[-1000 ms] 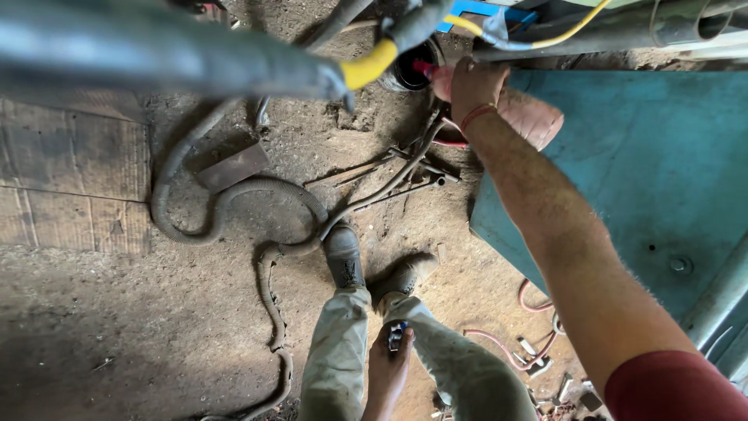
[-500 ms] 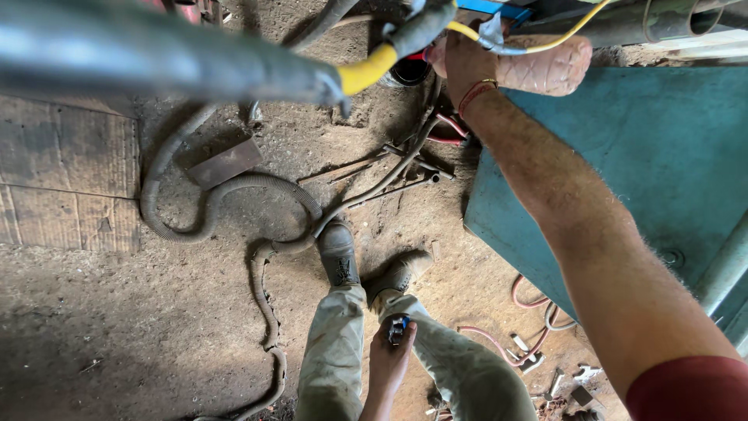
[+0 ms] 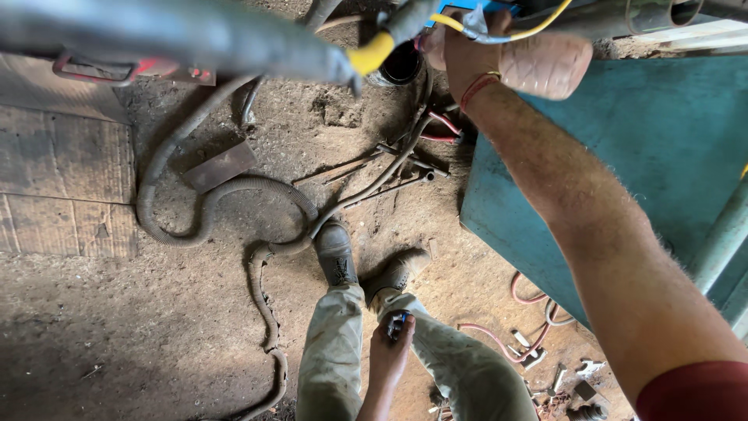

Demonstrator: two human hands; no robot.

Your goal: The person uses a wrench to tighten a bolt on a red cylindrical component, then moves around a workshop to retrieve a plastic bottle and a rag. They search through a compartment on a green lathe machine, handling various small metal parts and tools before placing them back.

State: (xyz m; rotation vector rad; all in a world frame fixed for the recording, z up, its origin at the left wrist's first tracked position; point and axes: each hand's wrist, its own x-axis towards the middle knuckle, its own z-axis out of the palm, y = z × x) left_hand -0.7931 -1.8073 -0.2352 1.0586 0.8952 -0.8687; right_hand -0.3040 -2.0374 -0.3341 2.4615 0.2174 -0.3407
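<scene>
- Head view, top: my right hand (image 3: pixel 460 51) is raised at the end of a bare forearm, a red band around the wrist. It is up among a yellow wire (image 3: pixel 538 27) and a blue part (image 3: pixel 467 6) at the top edge; the fingers are buried in there, so I cannot tell how they are set or whether they grip anything.
- Just beside that hand, to its right, sits a tan rounded object (image 3: pixel 545 64) (touching or merely close, I cannot say).
- A blurred grey pipe (image 3: pixel 171 35) runs across the upper left, ending in a yellow tip (image 3: pixel 370 53).
- Head view, bottom: my left hand (image 3: pixel 388 355) hangs low between my knees, fingers wrapped around a small dark tool (image 3: pixel 397 323) that pokes out above them.
- Under it, two dusty boots (image 3: pixel 336 253) stand on the dirt floor (image 3: pixel 93 335), with pale trousers above.
- A ribbed grey hose (image 3: pixel 206 226) loops across the floor left of the boots; a few thin metal rods (image 3: pixel 389 168) lie near its upper end.
- A teal metal box (image 3: pixel 639 148) fills the right side, under my forearm.
- Thin red wires (image 3: pixel 506 339) curl on the floor at its lower corner.
</scene>
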